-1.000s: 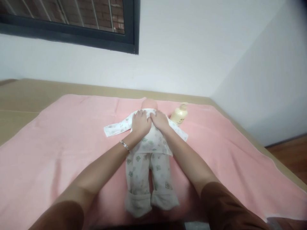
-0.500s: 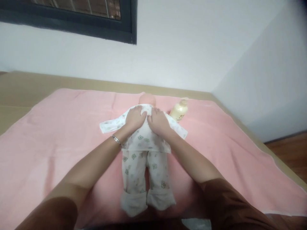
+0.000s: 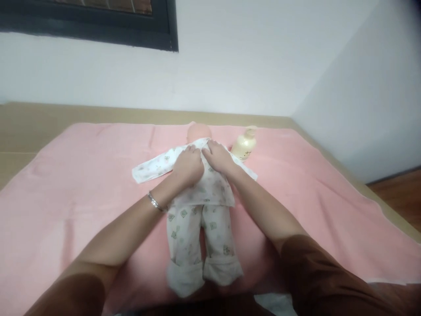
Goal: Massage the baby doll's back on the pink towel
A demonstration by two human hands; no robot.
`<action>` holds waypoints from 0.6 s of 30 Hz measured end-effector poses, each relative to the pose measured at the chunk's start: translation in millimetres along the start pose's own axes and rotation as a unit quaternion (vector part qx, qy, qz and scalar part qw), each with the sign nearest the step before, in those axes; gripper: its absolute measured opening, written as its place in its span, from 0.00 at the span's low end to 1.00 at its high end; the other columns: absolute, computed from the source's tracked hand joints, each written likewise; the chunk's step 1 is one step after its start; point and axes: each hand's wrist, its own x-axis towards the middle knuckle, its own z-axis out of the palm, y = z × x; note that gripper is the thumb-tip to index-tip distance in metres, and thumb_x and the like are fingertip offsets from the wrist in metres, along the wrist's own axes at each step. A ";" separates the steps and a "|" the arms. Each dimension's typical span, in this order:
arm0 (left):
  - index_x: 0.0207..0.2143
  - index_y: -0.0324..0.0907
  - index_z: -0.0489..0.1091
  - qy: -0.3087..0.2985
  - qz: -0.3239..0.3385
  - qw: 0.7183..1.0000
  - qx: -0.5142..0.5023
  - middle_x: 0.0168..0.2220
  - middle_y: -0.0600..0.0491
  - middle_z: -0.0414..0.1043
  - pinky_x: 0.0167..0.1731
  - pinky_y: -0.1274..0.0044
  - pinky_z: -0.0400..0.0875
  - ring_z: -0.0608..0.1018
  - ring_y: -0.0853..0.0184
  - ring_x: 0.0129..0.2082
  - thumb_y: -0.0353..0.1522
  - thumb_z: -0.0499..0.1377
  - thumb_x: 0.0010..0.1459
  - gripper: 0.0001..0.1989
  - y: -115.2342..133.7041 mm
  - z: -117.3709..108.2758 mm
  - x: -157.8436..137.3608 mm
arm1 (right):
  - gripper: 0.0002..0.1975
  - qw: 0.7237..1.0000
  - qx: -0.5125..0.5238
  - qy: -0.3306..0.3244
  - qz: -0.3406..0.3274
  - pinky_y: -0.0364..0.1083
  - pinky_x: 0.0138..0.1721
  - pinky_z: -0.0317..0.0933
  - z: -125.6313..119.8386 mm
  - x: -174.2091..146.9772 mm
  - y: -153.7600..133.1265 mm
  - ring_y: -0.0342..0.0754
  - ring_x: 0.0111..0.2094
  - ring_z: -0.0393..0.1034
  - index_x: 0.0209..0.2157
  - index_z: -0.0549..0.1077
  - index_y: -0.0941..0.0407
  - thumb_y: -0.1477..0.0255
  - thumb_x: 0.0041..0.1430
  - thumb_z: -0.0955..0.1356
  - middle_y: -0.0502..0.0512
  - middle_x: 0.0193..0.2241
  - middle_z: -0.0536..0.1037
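A baby doll in a white patterned top (image 3: 213,188) and matching trousers (image 3: 186,237) lies stretched out, its bald head (image 3: 199,131) at the far end. No face shows. My left hand (image 3: 190,167) rests on the left side of the doll's upper torso, fingers slightly bent and thumb hidden. Beside it, my right hand (image 3: 217,157) lies on the right side near the collar, thumb apart from the fingers. Both hands are open and touch the cloth. The doll's sleeves spread out to either side, and the trouser cuffs are folded up.
A pale yellow pump bottle (image 3: 244,145) stands just right of the doll's shoulder. Beneath everything lies a pink blanket (image 3: 98,175) over a tan surface (image 3: 19,127). A white wall (image 3: 230,66) with a dark window frame (image 3: 131,37) rises behind.
My left hand has turned so its thumb is out of sight and its fingers look more bent. The right hand has shifted slightly towards the collar. The camera view has shifted a little.
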 end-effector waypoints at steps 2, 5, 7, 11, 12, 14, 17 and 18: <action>0.53 0.31 0.69 -0.028 0.009 1.000 -0.006 0.58 0.37 0.70 0.62 0.68 0.64 0.71 0.55 0.62 0.25 0.44 0.64 0.21 2.2 -5.9 -2.8 | 0.22 1.000 -0.004 -0.008 -0.004 0.56 0.59 0.59 -1.6 1.0 1.5 0.61 0.55 0.68 0.51 0.69 0.65 0.65 0.70 0.55 0.72 0.55 0.74; 0.51 0.35 0.71 -0.033 -0.012 0.999 -0.041 0.55 0.40 0.73 0.59 0.69 0.68 0.74 0.57 0.58 0.26 0.42 0.64 0.21 -5.2 -10.3 2.0 | 0.24 0.999 -0.037 -0.017 0.000 0.58 0.60 0.57 -4.1 -4.8 -6.4 0.62 0.57 0.66 0.54 0.67 0.66 0.66 0.71 0.53 0.74 0.58 0.72; 0.48 0.37 0.72 -0.030 -0.019 0.997 -0.064 0.52 0.41 0.75 0.56 0.68 0.70 0.76 0.57 0.54 0.27 0.42 0.64 0.21 -14.1 -10.4 8.7 | 0.25 0.998 -0.059 -0.035 0.001 0.61 0.60 0.57 -5.8 -12.9 -16.8 0.65 0.59 0.64 0.58 0.65 0.68 0.66 0.71 0.54 0.76 0.61 0.69; 0.42 0.39 0.75 -0.021 -0.003 0.995 -0.100 0.48 0.44 0.77 0.52 0.68 0.72 0.78 0.57 0.50 0.28 0.43 0.62 0.20 -30.6 -5.0 20.5 | 0.27 0.992 -0.093 -0.070 -0.047 0.64 0.62 0.55 -7.0 -30.7 -35.8 0.68 0.65 0.57 0.63 0.60 0.69 0.69 0.69 0.56 0.77 0.65 0.62; 0.42 0.39 0.75 -0.016 -0.001 0.994 -0.107 0.49 0.44 0.77 0.53 0.68 0.72 0.78 0.57 0.50 0.28 0.43 0.63 0.20 -33.1 -2.8 22.2 | 0.27 0.991 -0.100 -0.072 -0.057 0.65 0.63 0.54 -7.2 -33.4 -38.1 0.68 0.66 0.54 0.64 0.59 0.69 0.70 0.69 0.56 0.77 0.66 0.61; 0.43 0.38 0.74 -0.006 -0.005 0.994 -0.109 0.50 0.43 0.76 0.54 0.68 0.71 0.77 0.56 0.51 0.29 0.42 0.64 0.20 -35.2 1.7 24.0 | 0.26 0.990 -0.101 -0.073 -0.066 0.65 0.65 0.52 -8.6 -34.9 -39.2 0.67 0.68 0.52 0.64 0.60 0.69 0.71 0.69 0.56 0.76 0.65 0.62; 0.47 0.34 0.72 0.018 -0.016 0.997 -0.074 0.52 0.39 0.75 0.57 0.66 0.69 0.75 0.55 0.53 0.29 0.40 0.67 0.22 -30.8 6.7 23.3 | 0.22 0.992 -0.066 -0.082 -0.063 0.62 0.62 0.57 -13.5 -29.8 -36.0 0.64 0.63 0.60 0.59 0.66 0.65 0.72 0.69 0.55 0.73 0.60 0.68; 0.48 0.33 0.71 0.026 -0.023 0.998 -0.057 0.52 0.37 0.74 0.58 0.64 0.68 0.75 0.54 0.54 0.29 0.40 0.67 0.22 -27.9 7.5 22.3 | 0.21 0.994 -0.050 -0.083 -0.056 0.61 0.61 0.59 -15.3 -27.7 -35.4 0.63 0.60 0.62 0.57 0.67 0.65 0.73 0.69 0.55 0.72 0.58 0.70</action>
